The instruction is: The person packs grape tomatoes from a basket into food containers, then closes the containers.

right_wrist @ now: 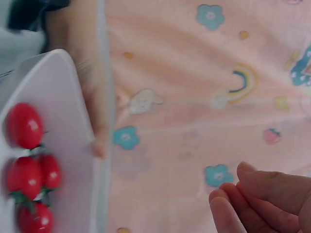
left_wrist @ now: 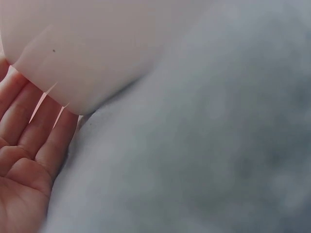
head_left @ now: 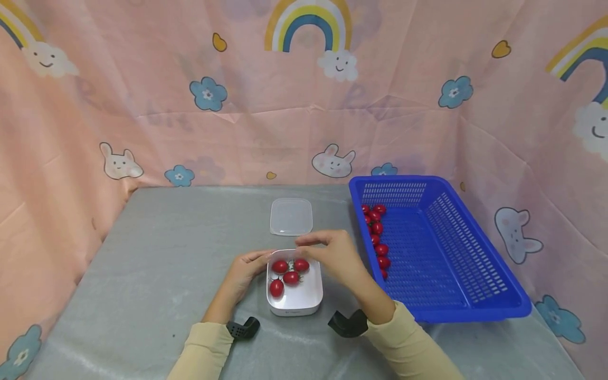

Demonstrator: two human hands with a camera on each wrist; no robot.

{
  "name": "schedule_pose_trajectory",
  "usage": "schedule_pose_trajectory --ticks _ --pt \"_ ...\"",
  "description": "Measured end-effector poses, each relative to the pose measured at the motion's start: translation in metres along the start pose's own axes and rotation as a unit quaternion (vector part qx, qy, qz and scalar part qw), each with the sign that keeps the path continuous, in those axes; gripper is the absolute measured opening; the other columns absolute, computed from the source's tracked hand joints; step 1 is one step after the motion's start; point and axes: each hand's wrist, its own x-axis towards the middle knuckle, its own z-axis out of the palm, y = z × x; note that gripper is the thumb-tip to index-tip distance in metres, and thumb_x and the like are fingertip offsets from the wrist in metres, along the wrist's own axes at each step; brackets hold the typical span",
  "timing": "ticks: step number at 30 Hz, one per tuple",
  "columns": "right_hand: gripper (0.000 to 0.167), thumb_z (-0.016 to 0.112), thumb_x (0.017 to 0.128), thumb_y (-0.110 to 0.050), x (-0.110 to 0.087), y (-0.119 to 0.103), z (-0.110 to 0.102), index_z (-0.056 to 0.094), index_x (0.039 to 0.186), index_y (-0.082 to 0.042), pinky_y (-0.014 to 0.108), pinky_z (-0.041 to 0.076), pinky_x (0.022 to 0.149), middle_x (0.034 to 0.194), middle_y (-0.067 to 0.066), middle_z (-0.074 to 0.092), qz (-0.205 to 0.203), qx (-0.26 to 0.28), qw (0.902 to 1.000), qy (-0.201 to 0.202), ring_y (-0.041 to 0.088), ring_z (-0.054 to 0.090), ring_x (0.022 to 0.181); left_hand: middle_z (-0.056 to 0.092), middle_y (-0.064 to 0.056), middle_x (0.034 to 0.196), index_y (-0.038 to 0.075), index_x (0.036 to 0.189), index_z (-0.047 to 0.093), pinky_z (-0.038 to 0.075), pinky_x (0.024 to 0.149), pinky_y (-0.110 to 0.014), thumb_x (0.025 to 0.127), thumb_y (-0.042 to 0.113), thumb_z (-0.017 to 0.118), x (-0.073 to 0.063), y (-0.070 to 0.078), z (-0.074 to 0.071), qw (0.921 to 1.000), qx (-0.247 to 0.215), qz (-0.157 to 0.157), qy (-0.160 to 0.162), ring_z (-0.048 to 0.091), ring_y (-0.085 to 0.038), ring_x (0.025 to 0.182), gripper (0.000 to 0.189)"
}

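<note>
A white square container [head_left: 296, 306] stands on the table with several red cherry tomatoes [head_left: 291, 277] inside, toward its left and far side. My left hand [head_left: 244, 272] rests against the container's left side near the far corner. In the left wrist view its fingers [left_wrist: 58, 138] lie fairly straight along the outer wall. Above the container's far right corner is my right hand [head_left: 334, 256], thumb and fingers loosely bent. The right wrist view shows nothing held between its fingertips.
Beyond the container lies a translucent lid [head_left: 291, 217] flat on the grey table [head_left: 176, 248]. At the right, a blue plastic basket [head_left: 442, 253] holds a row of cherry tomatoes [head_left: 381, 249] along its left wall. A pink patterned curtain [head_left: 266, 132] surrounds the table's back and sides.
</note>
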Motion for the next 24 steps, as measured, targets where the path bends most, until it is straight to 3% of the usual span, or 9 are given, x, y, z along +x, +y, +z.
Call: schedule_pose_trajectory --ticks 4,11,18,24 --pt "0.019 0.079 0.084 -0.019 -0.007 -0.014 -0.019 0.08 0.102 -0.012 0.051 0.045 0.106 0.105 0.004 0.077 0.002 0.01 0.9999 0.003 0.023 0.065 0.116 0.074 -0.006 0.114 -0.01 0.12 0.066 0.053 0.089 -0.02 0.095 0.013 0.064 0.0 0.0 0.0 1.0 -0.001 0.003 -0.003 0.067 -0.001 0.098 0.035" --pt "0.024 0.08 0.084 -0.024 -0.01 -0.023 -0.058 0.079 0.105 -0.012 0.042 0.053 0.098 0.107 0.004 0.077 -0.029 -0.005 0.9995 0.008 0.02 0.066 0.112 0.075 0.0 0.11 -0.01 0.121 0.065 0.053 0.089 -0.02 0.095 0.012 0.064 0.002 0.0 0.001 0.9999 -0.012 -0.001 -0.006 0.067 0.0 0.097 0.034" --pt "0.034 0.078 0.086 -0.032 -0.004 -0.014 -0.095 0.076 0.112 -0.009 0.025 0.055 0.086 0.109 0.002 0.076 -0.029 -0.007 0.9995 0.005 0.01 0.068 0.1 0.074 -0.007 0.114 -0.01 0.12 0.066 0.053 0.089 -0.02 0.094 0.013 0.065 0.001 -0.001 0.001 1.0 0.0 -0.001 0.0 0.066 -0.001 0.098 0.034" --pt "0.04 0.076 0.088 -0.027 0.011 0.008 -0.117 0.071 0.118 0.0 0.017 0.053 0.087 0.097 -0.017 0.075 -0.019 0.04 0.999 -0.006 0.001 0.069 0.096 0.073 -0.009 0.116 -0.01 0.12 0.066 0.053 0.088 -0.019 0.095 0.013 0.065 0.0 -0.001 0.001 1.0 0.005 0.001 0.004 0.066 0.0 0.098 0.034"
